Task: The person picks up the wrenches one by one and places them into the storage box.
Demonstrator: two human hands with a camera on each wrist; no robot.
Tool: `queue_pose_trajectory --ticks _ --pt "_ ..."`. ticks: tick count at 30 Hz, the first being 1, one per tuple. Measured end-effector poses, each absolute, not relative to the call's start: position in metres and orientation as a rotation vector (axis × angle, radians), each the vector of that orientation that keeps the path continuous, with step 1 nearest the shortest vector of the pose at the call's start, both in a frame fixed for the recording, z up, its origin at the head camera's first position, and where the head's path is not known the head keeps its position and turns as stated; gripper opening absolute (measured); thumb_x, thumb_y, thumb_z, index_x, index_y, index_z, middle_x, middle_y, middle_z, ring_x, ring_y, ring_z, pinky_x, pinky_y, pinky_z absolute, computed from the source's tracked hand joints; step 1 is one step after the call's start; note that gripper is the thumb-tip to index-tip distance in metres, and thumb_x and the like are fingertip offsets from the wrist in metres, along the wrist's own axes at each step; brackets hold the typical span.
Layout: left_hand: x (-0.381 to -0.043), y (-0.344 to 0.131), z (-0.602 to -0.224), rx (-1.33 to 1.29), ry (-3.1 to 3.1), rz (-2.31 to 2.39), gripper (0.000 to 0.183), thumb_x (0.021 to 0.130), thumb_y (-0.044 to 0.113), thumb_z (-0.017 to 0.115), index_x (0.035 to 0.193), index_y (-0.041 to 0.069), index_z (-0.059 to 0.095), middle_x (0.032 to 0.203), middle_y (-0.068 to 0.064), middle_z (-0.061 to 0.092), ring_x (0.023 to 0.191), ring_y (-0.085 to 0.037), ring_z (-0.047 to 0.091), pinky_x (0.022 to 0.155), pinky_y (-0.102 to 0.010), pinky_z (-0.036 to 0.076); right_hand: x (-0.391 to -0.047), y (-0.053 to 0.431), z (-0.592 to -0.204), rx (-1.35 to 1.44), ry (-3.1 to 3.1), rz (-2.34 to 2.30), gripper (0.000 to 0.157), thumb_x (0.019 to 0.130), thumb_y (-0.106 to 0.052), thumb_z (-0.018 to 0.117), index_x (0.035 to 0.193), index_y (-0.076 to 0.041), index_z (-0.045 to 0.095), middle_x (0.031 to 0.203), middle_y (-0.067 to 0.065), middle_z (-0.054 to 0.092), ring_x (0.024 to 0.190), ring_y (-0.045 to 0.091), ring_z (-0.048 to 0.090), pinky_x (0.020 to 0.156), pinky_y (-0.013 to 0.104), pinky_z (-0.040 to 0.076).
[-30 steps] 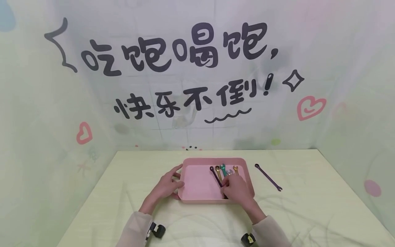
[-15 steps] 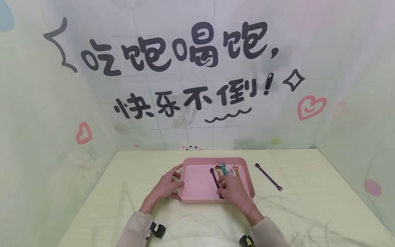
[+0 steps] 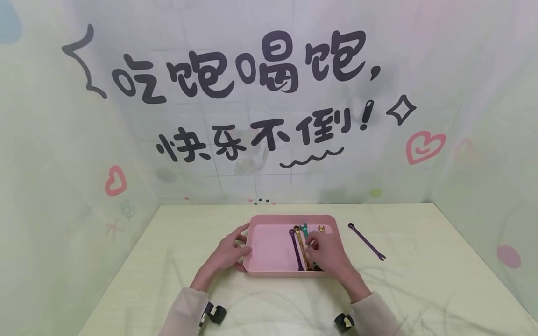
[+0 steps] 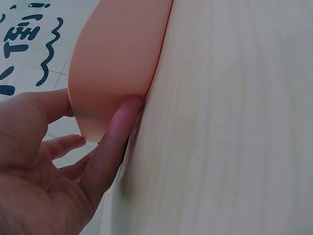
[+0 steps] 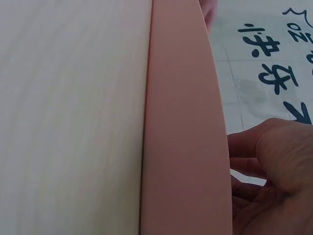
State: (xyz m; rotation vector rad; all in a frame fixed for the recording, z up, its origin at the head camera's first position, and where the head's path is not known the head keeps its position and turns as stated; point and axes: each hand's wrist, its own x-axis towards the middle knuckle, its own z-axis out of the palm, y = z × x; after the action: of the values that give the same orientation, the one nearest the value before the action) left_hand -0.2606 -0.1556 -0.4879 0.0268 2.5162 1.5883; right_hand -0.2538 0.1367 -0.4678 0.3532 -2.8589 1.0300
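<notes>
A pink tray [image 3: 269,274] stands on the table, several combination wrenches lying in its right half. My left hand [image 3: 229,249] holds the tray's left end, the thumb on the outer wall and a finger at the rim in the left wrist view. Over the wrenches, my right hand [image 3: 328,252] has curled fingers at the shaft of the green wrench [image 3: 304,228], seeming to pinch it. Left of it lie a gold wrench [image 3: 300,242] and a dark purple wrench [image 3: 296,249]. Another gold wrench [image 3: 321,229] is partly covered. The right wrist view hides the fingertips behind the tray wall.
Another purple wrench [image 3: 366,241] lies slanted on the pale table [image 3: 420,280], right of the tray. Printed curtains [image 3: 269,186] with lettering and hearts enclose the table at the back and both sides.
My right hand has left the dark purple wrench, which now lies straighter beside the gold one, and shifted right, covering the silver wrench seen before. The left hand stays put.
</notes>
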Motion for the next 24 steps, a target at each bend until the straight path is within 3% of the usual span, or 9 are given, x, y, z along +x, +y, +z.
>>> queue_pose_trajectory --ticks 10,15,24 --pt "-0.26 -0.156 -0.489 0.044 2.507 1.594 0.075 0.09 0.008 0.067 0.156 0.02 0.033 0.13 -0.02 0.053 0.084 -0.022 0.063 0.053 -0.039 0.064 -0.271 0.199 -0.452 0.216 -2.854 0.917 0.016 0.092 -0.018 0.069 0.103 -0.007 0.07 0.089 0.007 0.069 0.077 0.018 0.061 0.062 0.027 0.052" --pt "-0.259 -0.157 -0.489 0.042 2.503 1.599 0.076 0.09 0.008 0.067 0.156 0.021 0.033 0.13 -0.02 0.053 0.084 -0.022 0.063 0.053 -0.039 0.064 -0.277 0.233 -0.454 0.23 -2.881 0.798 0.025 0.089 -0.018 0.071 0.108 -0.002 0.069 0.093 0.013 0.071 0.08 0.023 0.064 0.065 0.037 0.056" --pt "-0.26 -0.156 -0.489 0.035 2.503 1.601 0.075 0.09 0.008 0.066 0.157 0.021 0.033 0.13 -0.019 0.052 0.083 -0.022 0.063 0.053 -0.039 0.064 -0.279 0.27 -0.461 0.134 -3.056 0.692 0.04 0.086 -0.022 0.071 0.116 0.003 0.066 0.11 0.028 0.063 0.089 0.035 0.062 0.068 0.049 0.055"
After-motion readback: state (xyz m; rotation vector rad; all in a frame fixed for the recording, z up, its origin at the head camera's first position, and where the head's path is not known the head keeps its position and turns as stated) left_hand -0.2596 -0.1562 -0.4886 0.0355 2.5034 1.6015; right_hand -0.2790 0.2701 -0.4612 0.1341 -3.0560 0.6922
